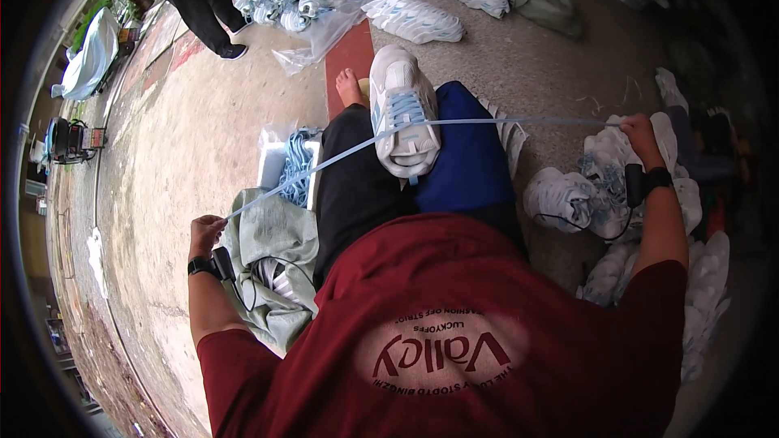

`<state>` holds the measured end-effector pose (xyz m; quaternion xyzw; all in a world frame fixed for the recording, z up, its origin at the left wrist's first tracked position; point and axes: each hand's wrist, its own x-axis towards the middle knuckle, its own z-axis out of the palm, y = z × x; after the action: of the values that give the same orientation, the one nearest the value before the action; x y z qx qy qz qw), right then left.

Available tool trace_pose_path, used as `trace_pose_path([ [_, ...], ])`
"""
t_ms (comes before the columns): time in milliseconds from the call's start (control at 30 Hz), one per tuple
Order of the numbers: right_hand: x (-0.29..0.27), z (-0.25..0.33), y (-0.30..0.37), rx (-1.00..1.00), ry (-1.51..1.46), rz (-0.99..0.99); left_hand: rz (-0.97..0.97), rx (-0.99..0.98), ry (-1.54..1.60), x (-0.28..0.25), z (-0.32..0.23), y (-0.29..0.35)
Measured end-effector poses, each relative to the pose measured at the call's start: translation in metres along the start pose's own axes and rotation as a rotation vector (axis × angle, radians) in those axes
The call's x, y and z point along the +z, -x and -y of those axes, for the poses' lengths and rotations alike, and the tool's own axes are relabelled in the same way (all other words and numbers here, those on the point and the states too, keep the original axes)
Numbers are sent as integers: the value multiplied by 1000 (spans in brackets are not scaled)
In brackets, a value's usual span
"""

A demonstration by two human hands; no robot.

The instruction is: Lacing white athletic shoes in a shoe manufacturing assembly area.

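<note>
A white sneaker (399, 113) rests on my lap between my knees, its toe pointing away from me. Light blue shoelace (402, 105) crosses its front in several rows. Both long ends of the lace are pulled out taut to the sides. My left hand (208, 235), far out at the left, is closed on one end. At the right, my right hand (641, 136) pinches the other end, above a pile of wrapped white shoes. Each wrist wears a black strap with a small device and a cable.
A white box (272, 164) with loose blue laces (299, 169) stands left of my leg, beside a grey-green sack (268, 235). Bundled white shoes (560, 199) lie at my right, more shoes (412, 19) ahead. Another person (195, 0) stands at the far left.
</note>
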<state>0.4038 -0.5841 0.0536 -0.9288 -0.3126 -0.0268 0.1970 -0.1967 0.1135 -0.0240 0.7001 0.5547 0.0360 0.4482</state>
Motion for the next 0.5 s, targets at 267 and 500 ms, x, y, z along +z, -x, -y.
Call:
trace_pose_path([
  [267, 105, 188, -22, 322, -922, 695, 328, -5, 449, 135, -59, 15],
  [500, 210, 282, -43, -120, -995, 299, 968, 395, 267, 235, -215, 61],
])
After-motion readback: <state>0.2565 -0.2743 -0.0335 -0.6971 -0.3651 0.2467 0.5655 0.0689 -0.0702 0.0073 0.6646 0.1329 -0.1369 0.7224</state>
